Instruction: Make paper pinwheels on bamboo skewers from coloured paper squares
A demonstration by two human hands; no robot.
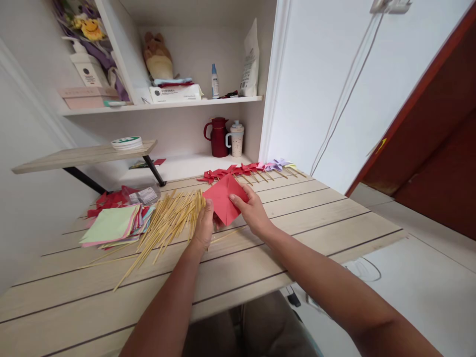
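A red square of paper (222, 201) with crease lines is held up above the table, turned so that its corners point up and down. My left hand (204, 223) grips its left side, the thumb lying at the edge. On the right side my right hand (250, 204) pinches the sheet, its thumb resting on the front face. Fingers behind the paper are mostly hidden. Close to my left hand lies a loose pile of thin wooden sticks (171, 218). Behind the paper, red paper pinwheels (245, 169) on sticks lie in a row.
A stack of coloured paper squares (111, 224) lies left of the sticks, near a clear plastic bag (143, 195). Lilac pinwheels (277, 164) end the row at right. At the back stand a dark red jug (218, 139) and a speckled cup (237, 140). A raised wooden stand (85, 156) is at left.
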